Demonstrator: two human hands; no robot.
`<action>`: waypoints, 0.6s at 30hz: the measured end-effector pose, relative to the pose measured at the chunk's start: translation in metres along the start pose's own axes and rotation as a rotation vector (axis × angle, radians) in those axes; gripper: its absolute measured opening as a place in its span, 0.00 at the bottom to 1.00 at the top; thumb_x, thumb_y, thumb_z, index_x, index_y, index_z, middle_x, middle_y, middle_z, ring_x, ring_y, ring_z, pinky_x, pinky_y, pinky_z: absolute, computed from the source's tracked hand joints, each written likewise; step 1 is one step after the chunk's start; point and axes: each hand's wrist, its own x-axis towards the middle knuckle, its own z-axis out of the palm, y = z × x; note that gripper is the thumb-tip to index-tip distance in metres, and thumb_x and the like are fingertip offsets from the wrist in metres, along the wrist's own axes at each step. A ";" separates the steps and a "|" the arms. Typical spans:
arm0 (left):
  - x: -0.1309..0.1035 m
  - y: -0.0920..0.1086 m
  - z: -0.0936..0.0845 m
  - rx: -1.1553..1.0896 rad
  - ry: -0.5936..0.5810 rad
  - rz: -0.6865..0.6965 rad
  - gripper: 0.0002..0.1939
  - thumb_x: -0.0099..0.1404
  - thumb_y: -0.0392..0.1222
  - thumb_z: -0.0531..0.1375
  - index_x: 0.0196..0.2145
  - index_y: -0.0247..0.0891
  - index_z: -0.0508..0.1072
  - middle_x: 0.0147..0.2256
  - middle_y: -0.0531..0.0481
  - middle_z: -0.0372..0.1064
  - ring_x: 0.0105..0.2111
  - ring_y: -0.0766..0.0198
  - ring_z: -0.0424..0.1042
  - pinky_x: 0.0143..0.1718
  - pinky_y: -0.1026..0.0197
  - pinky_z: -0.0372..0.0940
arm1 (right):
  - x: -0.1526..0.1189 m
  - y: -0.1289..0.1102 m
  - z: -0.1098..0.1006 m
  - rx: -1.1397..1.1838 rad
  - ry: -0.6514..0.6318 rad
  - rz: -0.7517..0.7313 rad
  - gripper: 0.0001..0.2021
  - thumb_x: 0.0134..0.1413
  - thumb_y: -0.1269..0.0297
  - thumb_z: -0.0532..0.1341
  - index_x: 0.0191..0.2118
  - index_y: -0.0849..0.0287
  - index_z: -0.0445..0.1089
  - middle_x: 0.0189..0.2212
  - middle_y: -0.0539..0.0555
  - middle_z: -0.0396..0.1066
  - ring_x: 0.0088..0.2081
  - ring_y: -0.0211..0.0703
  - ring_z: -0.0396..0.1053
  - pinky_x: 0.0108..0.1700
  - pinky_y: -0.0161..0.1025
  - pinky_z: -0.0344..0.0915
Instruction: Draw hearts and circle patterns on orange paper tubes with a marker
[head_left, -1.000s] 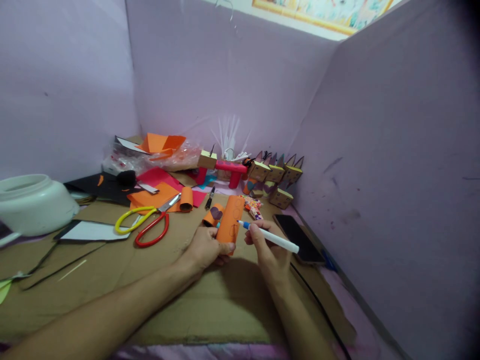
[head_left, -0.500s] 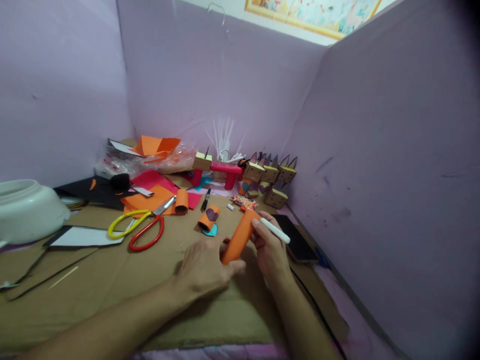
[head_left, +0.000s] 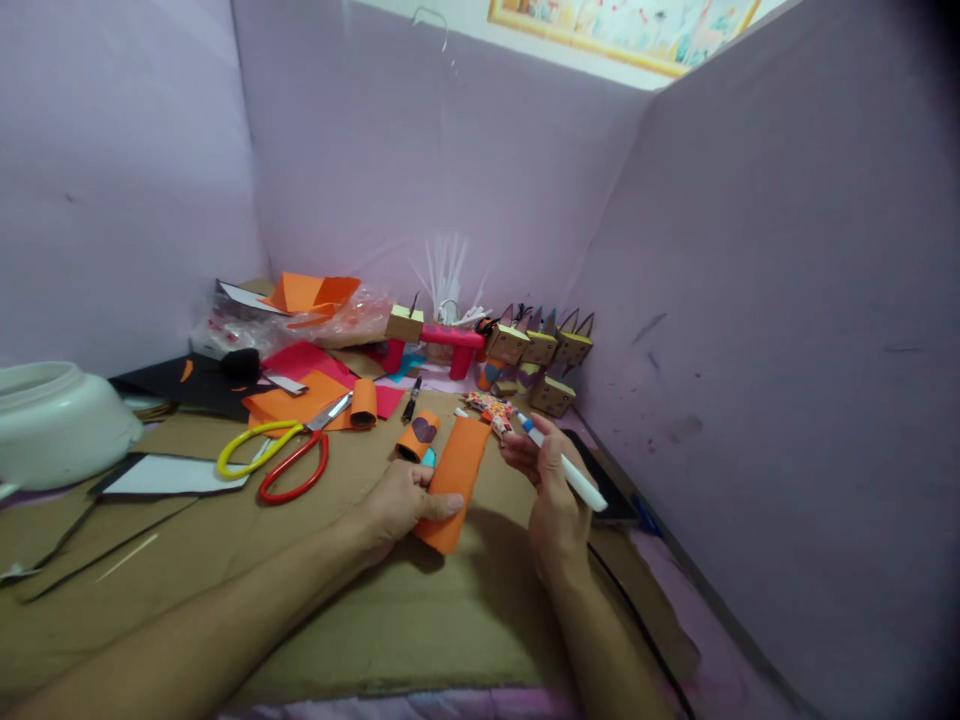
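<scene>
My left hand [head_left: 409, 505] grips the lower left side of a folded orange paper strip [head_left: 459, 470], thumb on top. My right hand [head_left: 555, 480] is closed around a white marker [head_left: 574, 475] with a blue tip end, apart from the orange paper. Just left of the paper lies a short orange paper roll [head_left: 418, 436] with a purple heart on it. Part of a turquoise paper piece [head_left: 429, 457] shows between them. A small white cap [head_left: 460, 412] and patterned paper [head_left: 491, 408] are beyond the paper's far end.
Scissors [head_left: 296, 440] with yellow and red handles lie on the cardboard [head_left: 337, 620] to the left. A white pot [head_left: 64, 420] stands at the far left. Small box heads with pointed ears [head_left: 540, 350] line the back. A dark phone [head_left: 611, 495] lies behind my right hand.
My right hand has let go of the orange paper and moved right with the marker, turning palm inward. The left hand has shifted its hold, and the paper now lies flatter and nearer.
</scene>
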 end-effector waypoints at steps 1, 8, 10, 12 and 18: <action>0.001 -0.001 0.000 0.007 0.009 -0.005 0.21 0.35 0.48 0.70 0.25 0.30 0.73 0.22 0.48 0.70 0.21 0.66 0.67 0.25 0.63 0.62 | -0.002 -0.001 -0.002 -0.022 0.000 -0.043 0.17 0.57 0.53 0.53 0.44 0.58 0.69 0.28 0.52 0.72 0.29 0.41 0.70 0.35 0.41 0.66; 0.004 -0.003 0.004 0.101 0.102 0.058 0.18 0.39 0.45 0.68 0.26 0.29 0.72 0.23 0.49 0.69 0.23 0.66 0.66 0.26 0.64 0.61 | -0.011 -0.010 -0.004 -0.301 -0.079 -0.232 0.07 0.54 0.61 0.58 0.37 0.57 0.68 0.21 0.47 0.65 0.23 0.37 0.64 0.27 0.35 0.60; 0.005 -0.003 0.004 0.127 0.125 0.066 0.17 0.40 0.45 0.67 0.26 0.30 0.72 0.22 0.50 0.68 0.22 0.67 0.65 0.26 0.64 0.60 | -0.011 -0.011 -0.002 -0.301 -0.070 -0.235 0.05 0.54 0.62 0.58 0.34 0.57 0.66 0.20 0.46 0.64 0.23 0.36 0.64 0.26 0.34 0.60; 0.006 -0.004 0.004 0.154 0.135 0.071 0.17 0.41 0.45 0.67 0.26 0.30 0.72 0.22 0.51 0.66 0.21 0.68 0.63 0.25 0.65 0.59 | -0.010 -0.011 0.000 -0.294 -0.060 -0.243 0.06 0.55 0.62 0.57 0.31 0.58 0.65 0.19 0.45 0.63 0.21 0.35 0.62 0.25 0.33 0.59; 0.007 -0.005 0.004 0.263 0.169 0.108 0.15 0.40 0.45 0.66 0.23 0.30 0.72 0.18 0.54 0.62 0.19 0.69 0.60 0.22 0.65 0.56 | -0.008 -0.008 0.003 -0.340 -0.038 -0.292 0.07 0.56 0.62 0.56 0.31 0.59 0.64 0.19 0.46 0.63 0.21 0.35 0.63 0.24 0.33 0.59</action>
